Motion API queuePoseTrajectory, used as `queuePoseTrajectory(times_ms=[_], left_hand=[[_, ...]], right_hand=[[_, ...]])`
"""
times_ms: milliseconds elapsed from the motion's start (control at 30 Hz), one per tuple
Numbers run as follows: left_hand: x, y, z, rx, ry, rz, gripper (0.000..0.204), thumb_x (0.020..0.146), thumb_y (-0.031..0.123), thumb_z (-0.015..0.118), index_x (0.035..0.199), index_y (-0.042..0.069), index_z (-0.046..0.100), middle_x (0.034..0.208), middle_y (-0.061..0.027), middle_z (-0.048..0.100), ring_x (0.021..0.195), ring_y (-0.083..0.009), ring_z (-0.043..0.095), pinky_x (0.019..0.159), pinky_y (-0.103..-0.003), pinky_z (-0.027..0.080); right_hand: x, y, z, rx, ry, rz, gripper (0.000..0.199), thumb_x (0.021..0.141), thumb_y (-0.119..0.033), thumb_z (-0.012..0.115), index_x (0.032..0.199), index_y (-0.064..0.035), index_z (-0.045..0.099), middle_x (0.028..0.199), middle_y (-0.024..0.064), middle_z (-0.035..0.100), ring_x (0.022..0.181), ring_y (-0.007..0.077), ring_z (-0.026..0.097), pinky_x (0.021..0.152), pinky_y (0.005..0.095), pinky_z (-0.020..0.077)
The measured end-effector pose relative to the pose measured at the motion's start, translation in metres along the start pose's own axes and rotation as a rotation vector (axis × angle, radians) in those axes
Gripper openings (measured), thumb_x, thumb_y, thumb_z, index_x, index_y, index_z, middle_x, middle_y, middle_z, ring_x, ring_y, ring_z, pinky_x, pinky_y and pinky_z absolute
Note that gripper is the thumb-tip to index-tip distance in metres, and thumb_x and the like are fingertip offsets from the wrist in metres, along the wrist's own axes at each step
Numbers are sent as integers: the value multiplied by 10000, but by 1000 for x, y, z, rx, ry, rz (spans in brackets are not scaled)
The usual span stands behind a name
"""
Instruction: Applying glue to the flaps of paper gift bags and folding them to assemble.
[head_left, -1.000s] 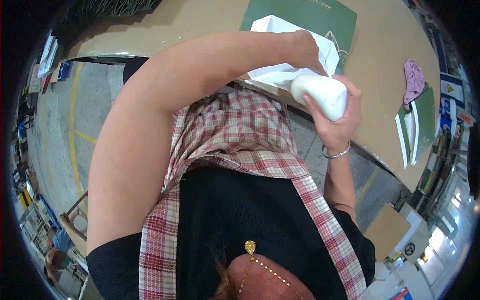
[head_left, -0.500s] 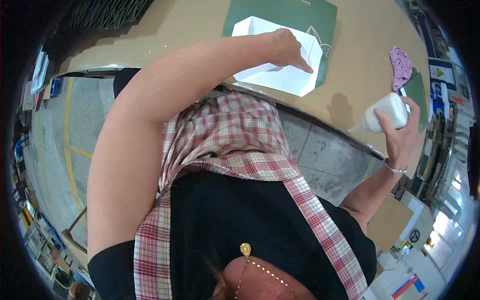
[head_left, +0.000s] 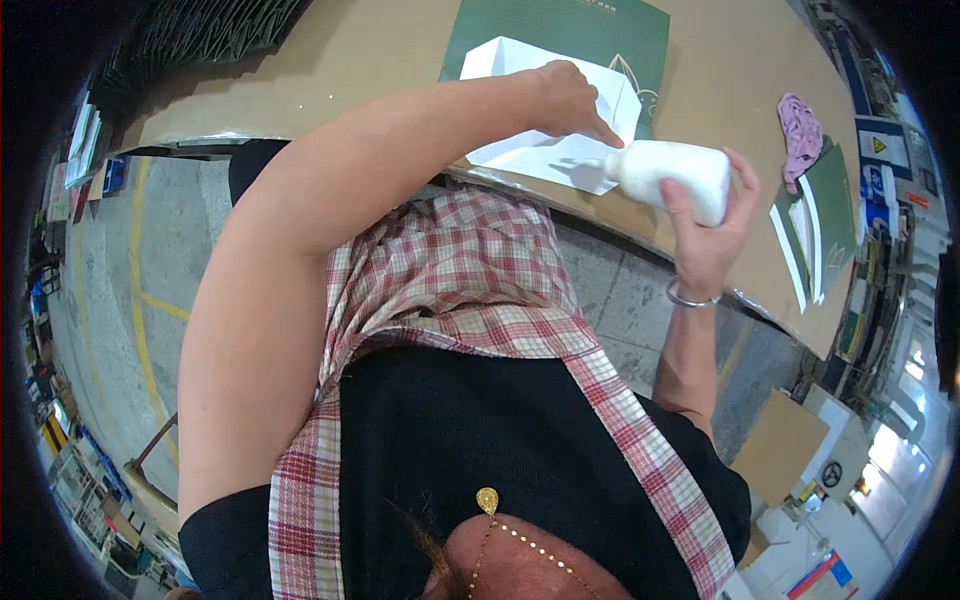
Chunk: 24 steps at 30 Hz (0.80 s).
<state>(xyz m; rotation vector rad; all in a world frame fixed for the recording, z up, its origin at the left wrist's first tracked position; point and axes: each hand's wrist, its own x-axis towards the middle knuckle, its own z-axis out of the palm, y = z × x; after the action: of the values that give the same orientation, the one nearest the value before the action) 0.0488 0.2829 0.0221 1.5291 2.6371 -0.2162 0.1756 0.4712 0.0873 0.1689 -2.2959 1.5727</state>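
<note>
A white squeeze bottle (head_left: 672, 172) with a thin nozzle lies nearly level in my right hand (head_left: 715, 225), whose fingers and thumb wrap round its base end. Its tip points left over the white folded end (head_left: 510, 148) of a green paper bag (head_left: 640, 40), which lies flat on the table. My left hand (head_left: 572, 103) rests on that white paper, with the index finger stretched toward the paper's right side and the other fingers bent. The fingertip is close to the bottle's neck; I cannot tell whether they touch.
The brown table (head_left: 390, 40) has its near edge just ahead of my checked apron (head_left: 460, 240). Dark green folded bags (head_left: 200, 30) are stacked at the far left. A pink cloth (head_left: 800, 135) sits at the right, beside green pieces with white edges (head_left: 825, 215).
My right hand has moved left with the bottle, bringing its nozzle over the white paper. White-edged green pieces behind it now show. My left hand stays nearly in place.
</note>
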Motion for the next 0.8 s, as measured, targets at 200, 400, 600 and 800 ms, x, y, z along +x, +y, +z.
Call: queuePoseTrajectory(times_ms=[200, 400, 600, 800], left_hand=[[2, 0, 3, 22, 10, -24, 681, 908, 102, 508, 1366, 585, 365, 963, -83, 679, 880, -256, 686, 700, -360, 536], [1, 1, 3, 29, 21, -11, 662, 913, 116, 509, 1371, 573, 371, 950, -83, 677, 884, -244, 684, 716, -351, 533], [0, 1, 2, 9, 0, -16, 635, 928, 126, 509, 1367, 566, 383, 973, -72, 669, 892, -236, 682, 716, -343, 533], [1, 5, -3, 21, -16, -23, 630, 935, 115, 497, 1376, 550, 383, 1017, -69, 663, 911, -237, 681, 728, -350, 533]], right_hand=[[-10, 13, 22, -46, -104, -24, 706, 703, -172, 862, 1254, -30, 444, 1129, 97, 534, 1013, 195, 564, 863, 325, 486], [-8, 16, 21, -100, -120, -57, 661, 702, -184, 861, 1215, -26, 475, 1120, 92, 538, 1005, 196, 566, 860, 321, 484], [-3, 12, 1, -215, -92, -70, 642, 706, -180, 856, 1204, -25, 480, 1099, 107, 549, 997, 207, 578, 856, 328, 491], [1, 14, -19, -282, -66, -45, 631, 705, -182, 856, 1193, -24, 489, 1084, 112, 571, 986, 214, 592, 848, 328, 498]])
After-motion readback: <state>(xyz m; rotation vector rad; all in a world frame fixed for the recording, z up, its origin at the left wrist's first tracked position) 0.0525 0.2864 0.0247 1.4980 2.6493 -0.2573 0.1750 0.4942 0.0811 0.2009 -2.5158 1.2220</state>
